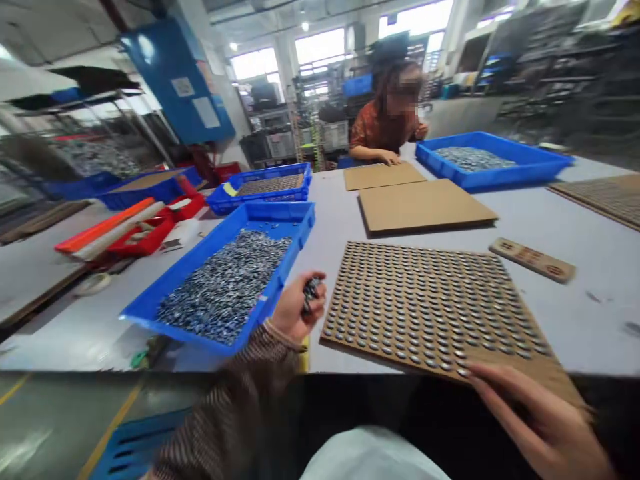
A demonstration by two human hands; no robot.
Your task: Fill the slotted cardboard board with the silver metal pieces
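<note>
My left hand (300,308) is curled around a handful of small shiny metal pieces (311,291), just right of a blue tray's edge. That blue tray (134,313) holds a large heap of similar small pieces (220,283). In front of me lies a cardboard sheet (543,375) with rows of small oval metal pieces (415,293) set across it; its near right corner is bare. At its near edge, the thumb and forefinger of my right hand (530,407) pinch one small metal piece (463,373), which touches or nearly touches the board.
Beyond the board lie stacked plain cardboard sheets (425,205) and a marked wooden strip (533,260). A co-worker (383,123) leans over the far side, beside another blue tray (493,177). Red bins (140,239) and a blue crate (260,190) stand to the left.
</note>
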